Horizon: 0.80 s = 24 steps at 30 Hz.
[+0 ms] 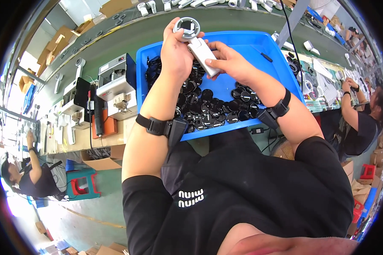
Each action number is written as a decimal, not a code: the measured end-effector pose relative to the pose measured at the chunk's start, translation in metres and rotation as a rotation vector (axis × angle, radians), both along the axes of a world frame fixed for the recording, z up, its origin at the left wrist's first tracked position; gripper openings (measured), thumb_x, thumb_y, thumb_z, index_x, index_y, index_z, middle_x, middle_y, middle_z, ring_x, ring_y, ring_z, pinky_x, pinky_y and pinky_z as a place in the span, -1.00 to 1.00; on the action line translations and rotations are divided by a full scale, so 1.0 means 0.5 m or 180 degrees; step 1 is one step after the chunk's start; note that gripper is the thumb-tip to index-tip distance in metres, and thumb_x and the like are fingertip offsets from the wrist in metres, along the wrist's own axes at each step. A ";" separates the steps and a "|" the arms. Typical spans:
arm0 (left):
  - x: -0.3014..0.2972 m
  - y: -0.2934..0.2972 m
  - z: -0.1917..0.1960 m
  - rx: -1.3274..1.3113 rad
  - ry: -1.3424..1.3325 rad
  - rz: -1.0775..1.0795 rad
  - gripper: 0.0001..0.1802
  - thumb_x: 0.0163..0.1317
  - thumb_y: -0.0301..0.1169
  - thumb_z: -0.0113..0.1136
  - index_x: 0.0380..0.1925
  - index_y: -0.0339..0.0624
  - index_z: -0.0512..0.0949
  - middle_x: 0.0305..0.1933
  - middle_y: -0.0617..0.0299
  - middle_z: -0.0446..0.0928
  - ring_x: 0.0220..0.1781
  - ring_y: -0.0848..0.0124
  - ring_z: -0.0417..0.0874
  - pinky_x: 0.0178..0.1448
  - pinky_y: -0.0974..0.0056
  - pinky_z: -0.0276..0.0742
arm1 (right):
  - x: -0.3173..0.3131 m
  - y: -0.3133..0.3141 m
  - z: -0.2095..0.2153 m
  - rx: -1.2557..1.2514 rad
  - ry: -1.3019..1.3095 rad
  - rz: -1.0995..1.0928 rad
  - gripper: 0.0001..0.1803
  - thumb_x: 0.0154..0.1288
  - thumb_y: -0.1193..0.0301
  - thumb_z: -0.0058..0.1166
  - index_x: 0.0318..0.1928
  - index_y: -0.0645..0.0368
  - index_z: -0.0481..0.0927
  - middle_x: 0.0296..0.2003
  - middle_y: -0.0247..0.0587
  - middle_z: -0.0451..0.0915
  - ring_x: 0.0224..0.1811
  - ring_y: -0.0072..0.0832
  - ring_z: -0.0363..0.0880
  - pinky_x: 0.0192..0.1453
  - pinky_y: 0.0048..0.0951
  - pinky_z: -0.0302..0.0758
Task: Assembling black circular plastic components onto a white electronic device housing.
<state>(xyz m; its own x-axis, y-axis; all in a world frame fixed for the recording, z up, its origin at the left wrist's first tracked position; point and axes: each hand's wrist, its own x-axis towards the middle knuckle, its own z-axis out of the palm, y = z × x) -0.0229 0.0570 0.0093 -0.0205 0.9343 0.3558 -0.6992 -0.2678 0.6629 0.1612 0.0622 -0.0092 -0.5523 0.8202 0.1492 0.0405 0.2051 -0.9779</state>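
Note:
A white handheld device [205, 56] with a round, grey-rimmed head and a dark centre is held up over the far part of a blue tray [251, 46]. My left hand [176, 53] is closed around the round head, its thumb lying on the rim. Around the white handle my right hand [234, 63] is closed, thumb on top near the handle's end. Below both hands, many shiny black round discs [208, 111] lie heaped in the tray, mostly along its left and near sides. A thin dark-handled tool [266, 56] rests at the tray's far right.
Two box-shaped machines [115, 76] stand left of the tray, with a dark power-tool-like object [98, 117] between them. A green conveyor [242, 21] runs behind, carrying white devices. A black cable [291, 38] hangs at right. Co-workers sit at left [38, 174] and right [361, 123].

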 end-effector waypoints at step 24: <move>-0.039 0.096 -0.091 0.0911 0.4431 0.1196 -0.73 0.24 -0.40 0.31 -0.10 -0.29 0.70 0.01 -0.05 0.62 -0.09 0.09 0.74 0.06 0.07 0.66 | -0.035 0.565 -0.047 -0.2411 -0.0242 -0.1875 -0.70 0.52 0.27 0.14 0.04 0.25 0.62 -0.20 0.00 0.67 -0.15 -0.27 0.75 -0.21 -0.33 0.73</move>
<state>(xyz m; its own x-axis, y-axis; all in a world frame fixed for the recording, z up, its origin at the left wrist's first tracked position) -0.0425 0.1048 -0.0361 0.2657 0.8475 0.4594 0.5838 -0.5207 0.6229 0.1439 0.3447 -0.0326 -0.0073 0.8331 -0.5531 0.0039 -0.5531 -0.8331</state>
